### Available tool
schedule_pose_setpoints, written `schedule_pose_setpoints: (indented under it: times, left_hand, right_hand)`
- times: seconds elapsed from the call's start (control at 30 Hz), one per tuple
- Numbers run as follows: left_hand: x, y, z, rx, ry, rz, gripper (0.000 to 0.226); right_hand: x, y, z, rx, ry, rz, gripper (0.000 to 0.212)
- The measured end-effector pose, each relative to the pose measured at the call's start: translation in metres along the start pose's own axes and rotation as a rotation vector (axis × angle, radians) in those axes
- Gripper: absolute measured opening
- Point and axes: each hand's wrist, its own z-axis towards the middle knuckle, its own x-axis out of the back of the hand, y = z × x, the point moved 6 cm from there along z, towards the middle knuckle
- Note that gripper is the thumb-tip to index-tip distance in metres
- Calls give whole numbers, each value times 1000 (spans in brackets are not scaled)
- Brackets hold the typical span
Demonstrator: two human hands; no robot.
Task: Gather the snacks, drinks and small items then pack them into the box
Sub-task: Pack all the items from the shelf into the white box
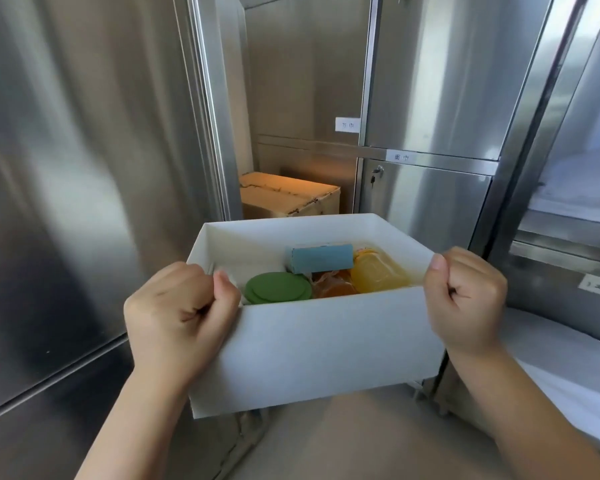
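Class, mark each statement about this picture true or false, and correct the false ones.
1. The left hand and the right hand each grip a side of the white box. True.
2. The white box is empty. False: it holds a green lid, a blue pack and a yellow bottle.
3. The green lid lies nearer the left hand than the yellow bottle does. True.
4. The cardboard box sits inside the white box. False: it stands behind it, in a steel cabinet.

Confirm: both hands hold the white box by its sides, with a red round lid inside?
No: the head view shows the round lid is green, not red. The left hand and right hand do hold the white box by its sides.
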Motion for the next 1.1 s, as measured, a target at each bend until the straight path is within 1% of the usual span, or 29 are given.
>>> schedule_pose_setpoints:
  times: [0.23, 0.3, 0.4, 0.53, 0.6, 0.63, 0.67, 0.73, 0.8, 1.1]
  left_hand:
    - [-133, -30, 34, 26, 31, -52, 50]
    - [-167, -43, 49, 10, 44, -46, 50]
    - [-209, -57, 71, -42, 59, -60, 51]
    - [-249, -68, 96, -98, 79, -45, 41]
    - [-262, -73, 101, -77, 73, -17, 39]
    - [-283, -83, 104, -66, 87, 36, 39]
    - [-293, -89, 107, -48, 90, 56, 41]
    - [-301, -95, 110, -36, 79, 76, 46]
    - [-319, -105, 109, -21, 90, 122, 49]
    - [-404, -141, 121, 68, 121, 310, 48]
  right_hand:
    - [-56, 118, 28, 13, 5, -35, 52]
    - [-77, 150, 41, 20, 4, -30, 50]
    - [-107, 189, 58, 49, 21, -4, 55]
    - [-141, 235, 75, 66, 32, 18, 57]
    - [-155, 250, 78, 49, 25, -12, 57]
    - [-175, 269, 84, 58, 27, 64, 57]
    - [-185, 278, 87, 71, 14, 89, 56]
    - [-201, 288, 90, 57, 14, 53, 56]
    - [-223, 308, 93, 78, 11, 136, 56]
    - [-338, 405, 103, 58, -46, 298, 56]
